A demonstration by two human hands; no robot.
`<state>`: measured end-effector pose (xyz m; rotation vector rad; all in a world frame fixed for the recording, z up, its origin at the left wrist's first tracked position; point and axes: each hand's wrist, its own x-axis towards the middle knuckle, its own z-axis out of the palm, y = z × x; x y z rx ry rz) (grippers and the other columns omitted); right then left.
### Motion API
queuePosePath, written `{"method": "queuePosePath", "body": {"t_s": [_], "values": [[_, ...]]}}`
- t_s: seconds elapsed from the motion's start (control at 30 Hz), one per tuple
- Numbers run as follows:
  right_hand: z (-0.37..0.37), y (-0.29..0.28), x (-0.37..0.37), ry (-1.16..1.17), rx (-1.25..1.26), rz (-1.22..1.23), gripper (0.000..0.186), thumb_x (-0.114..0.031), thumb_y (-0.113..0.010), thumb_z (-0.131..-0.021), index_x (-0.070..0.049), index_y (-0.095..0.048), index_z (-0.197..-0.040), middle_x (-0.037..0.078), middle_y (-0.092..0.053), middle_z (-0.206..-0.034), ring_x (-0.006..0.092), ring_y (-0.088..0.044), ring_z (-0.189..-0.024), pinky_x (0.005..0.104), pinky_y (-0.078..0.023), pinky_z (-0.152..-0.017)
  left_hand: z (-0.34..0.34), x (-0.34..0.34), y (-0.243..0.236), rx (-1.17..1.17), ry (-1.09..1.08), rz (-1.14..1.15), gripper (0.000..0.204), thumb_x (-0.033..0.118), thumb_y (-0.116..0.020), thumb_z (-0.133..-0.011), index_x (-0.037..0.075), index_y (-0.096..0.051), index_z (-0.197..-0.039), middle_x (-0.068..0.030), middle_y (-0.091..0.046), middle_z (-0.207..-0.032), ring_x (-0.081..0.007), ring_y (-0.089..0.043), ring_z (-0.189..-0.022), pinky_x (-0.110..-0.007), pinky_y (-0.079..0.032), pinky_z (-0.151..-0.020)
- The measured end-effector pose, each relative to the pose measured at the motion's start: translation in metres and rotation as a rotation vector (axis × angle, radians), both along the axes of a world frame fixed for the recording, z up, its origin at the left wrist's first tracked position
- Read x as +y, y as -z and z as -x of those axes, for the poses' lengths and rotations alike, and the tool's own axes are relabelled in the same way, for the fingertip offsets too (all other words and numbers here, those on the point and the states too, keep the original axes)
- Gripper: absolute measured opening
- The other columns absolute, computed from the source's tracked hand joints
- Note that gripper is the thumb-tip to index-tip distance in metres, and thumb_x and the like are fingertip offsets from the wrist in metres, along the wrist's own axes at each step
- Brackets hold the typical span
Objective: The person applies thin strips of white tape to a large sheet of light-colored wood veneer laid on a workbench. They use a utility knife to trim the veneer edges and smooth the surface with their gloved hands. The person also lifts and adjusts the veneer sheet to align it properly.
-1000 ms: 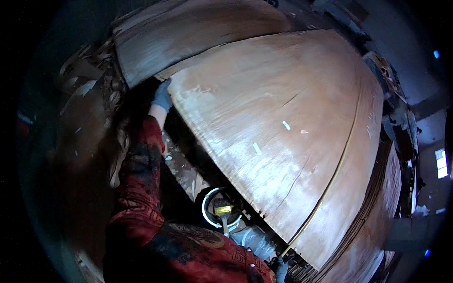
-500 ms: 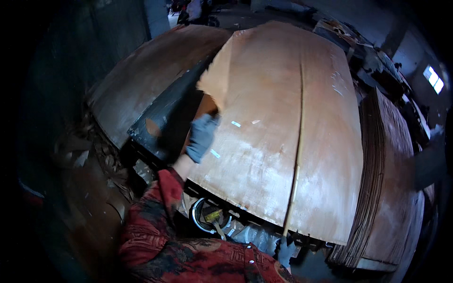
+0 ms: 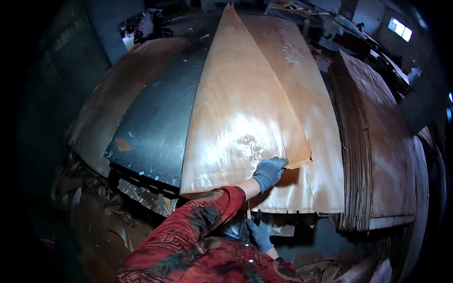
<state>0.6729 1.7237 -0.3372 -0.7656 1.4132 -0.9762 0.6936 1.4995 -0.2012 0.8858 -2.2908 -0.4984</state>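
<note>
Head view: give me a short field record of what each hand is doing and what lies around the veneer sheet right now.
left hand: gloved left hand grips the near edge of the top veneer sheet, lifting it
right hand: gloved right hand low by the table edge, holding a small dark tool; kind unclear
under the sheet: second veneer sheet lying flat
left of it: dark metal plate, partly uncovered
right: tall veneer stack
floor: wood scraps
</note>
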Motion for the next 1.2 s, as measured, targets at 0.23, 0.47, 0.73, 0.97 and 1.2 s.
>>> {"method": "queuePosePath", "body": {"t_s": [0.23,0.47,0.73,0.97,1.2], "values": [[-0.038,-0.072,-0.004,0.187,0.937,0.229,0.031,-0.028,-0.056,-0.087,0.002,-0.06,-0.081,0.021,-0.061,-0.082,0.0369,-0.057,-0.073,0.046,-0.044,-0.067,-0.018,0.038,0.0,-0.071,0.194,-0.249,0.043,0.02,-0.058,-0.082,0.01,-0.05,-0.124,-0.0174,-0.06,-0.099,-0.0367,-0.06,-0.08,-0.044,-0.048,-0.073],[-0.063,-0.106,-0.032,0.294,0.596,0.279,0.053,-0.022,-0.049,-0.094,0.0,-0.032,-0.139,0.014,-0.055,-0.122,0.0197,-0.057,-0.086,0.0311,-0.047,-0.079,-0.166,0.001,-0.026,0.296,0.005,-0.112,0.077,0.022,-0.069,-0.078,0.0,-0.029,-0.139,-0.0257,-0.041,-0.134,-0.0349,-0.041,-0.126,-0.038,-0.037,-0.101],[-0.032,-0.107,-0.083,0.422,0.268,0.278,0.045,-0.025,-0.057,-0.09,0.002,-0.051,-0.125,-0.001,-0.056,-0.073,0.0072,-0.049,-0.061,0.0234,-0.041,-0.054,-0.344,0.06,0.002,0.754,-0.528,-0.725,0.066,0.007,-0.055,-0.086,-0.001,-0.022,-0.143,-0.0182,-0.058,-0.114,-0.0177,-0.059,-0.094,-0.028,-0.048,-0.08],[0.043,-0.13,-0.05,0.446,0.06,0.289,0.035,-0.022,-0.056,-0.089,-0.003,-0.058,-0.118,-0.004,-0.046,-0.058,0.006,-0.042,-0.042,0.0239,-0.035,-0.039,-0.413,0.145,0.071,0.944,-1.063,-0.583,0.051,-0.001,-0.05,-0.082,-0.006,-0.04,-0.132,-0.0135,-0.059,-0.108,-0.0196,-0.061,-0.084,-0.032,-0.053,-0.067],[0.201,-0.192,0.003,0.391,-0.193,0.202,0.026,-0.021,-0.056,-0.089,-0.005,-0.058,-0.109,-0.007,-0.042,-0.061,0.0035,-0.037,-0.045,0.0205,-0.032,-0.039,-0.388,0.234,0.156,0.711,-1.44,-0.657,0.032,0.01,-0.048,-0.09,-0.003,-0.054,-0.119,-0.0105,-0.062,-0.103,-0.0219,-0.06,-0.075,-0.034,-0.049,-0.063]]}}
